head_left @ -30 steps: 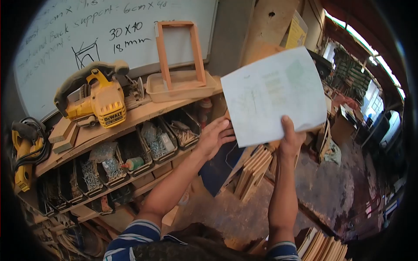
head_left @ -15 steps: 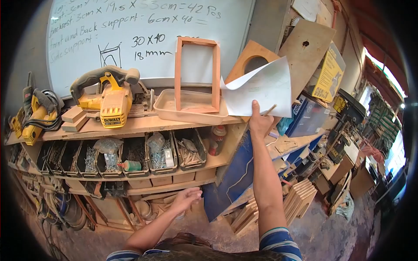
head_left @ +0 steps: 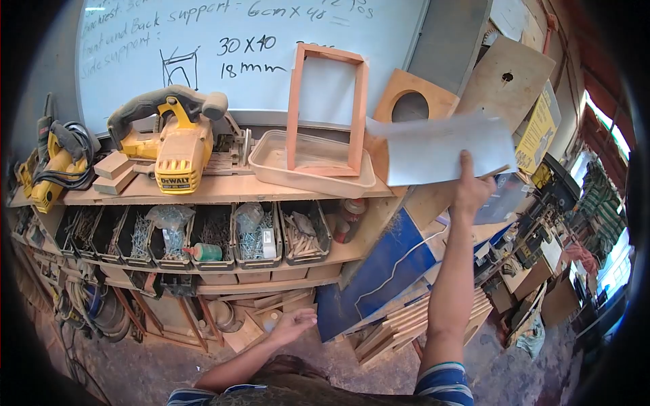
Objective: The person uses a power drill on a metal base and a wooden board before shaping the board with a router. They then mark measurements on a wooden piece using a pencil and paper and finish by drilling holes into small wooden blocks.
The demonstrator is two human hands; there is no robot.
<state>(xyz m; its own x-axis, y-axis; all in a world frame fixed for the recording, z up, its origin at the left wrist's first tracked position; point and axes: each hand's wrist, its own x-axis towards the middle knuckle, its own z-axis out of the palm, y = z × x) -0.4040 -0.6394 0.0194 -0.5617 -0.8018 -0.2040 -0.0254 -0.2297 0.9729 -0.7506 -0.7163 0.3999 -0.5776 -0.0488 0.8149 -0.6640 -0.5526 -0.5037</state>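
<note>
My right hand (head_left: 472, 191) is raised at the right of the shelf and closed on a white sheet of paper (head_left: 440, 150), thumb on top. The sheet is blurred by motion. What looks like a pencil (head_left: 500, 171) pokes out beside the same fingers. Down low, my left hand (head_left: 294, 326) holds nothing; its fingers are loosely stretched in front of the lower shelves. Behind the sheet stands a wooden board with a round hole (head_left: 443, 100). To the left of the paper, a rectangular wooden frame (head_left: 295, 115) stands upright in a plastic tray (head_left: 318, 187).
A yellow circular saw (head_left: 184, 152) and a corded yellow tool (head_left: 55, 172) sit on the shelf top. Bins of screws (head_left: 257, 237) and dowels line the shelf below. A whiteboard (head_left: 257, 91) with writing hangs behind. Stacked wooden pieces (head_left: 399, 325) stand on the floor.
My right hand has swung to the right with the paper, which now lies flatter and farther from the wooden frame. The view has shifted a little; my left hand stays low.
</note>
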